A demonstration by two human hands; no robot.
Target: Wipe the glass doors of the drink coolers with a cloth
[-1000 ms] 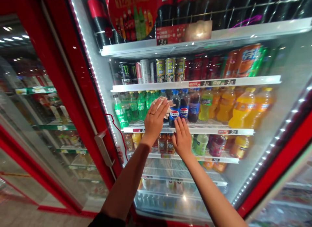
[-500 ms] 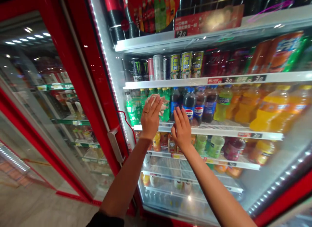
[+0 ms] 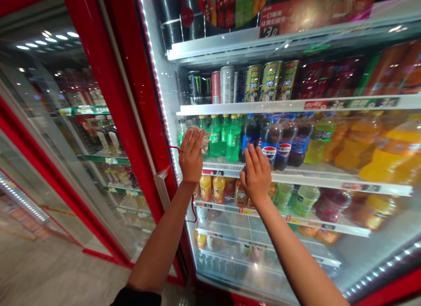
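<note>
My left hand [image 3: 190, 162], with a ring on one finger, presses a crumpled beige cloth [image 3: 205, 141] against the glass door [image 3: 230, 275] of a lit drinks fridge. The cloth sticks out past its fingertips, near the door's left edge. Flat on the same glass lies my right hand [image 3: 258, 176], its fingers stretched out and nothing in it. Behind the glass, green soda bottles [image 3: 233, 139] stand between the hands, and dark cola bottles [image 3: 271, 137] are just beyond the right hand.
A metal door handle [image 3: 162, 190] juts from the red frame [image 3: 131, 91] left of my left hand. A thin red cord [image 3: 194, 211] hangs close to my left forearm. Another glass-fronted cabinet [image 3: 95, 159] stands at the left. Cans [image 3: 226, 84] fill a higher shelf.
My left hand has slid left across the glass with the cloth, uncovering more green bottles. Against the shelves, my right hand stays about where it was. The view has shifted slightly left.
</note>
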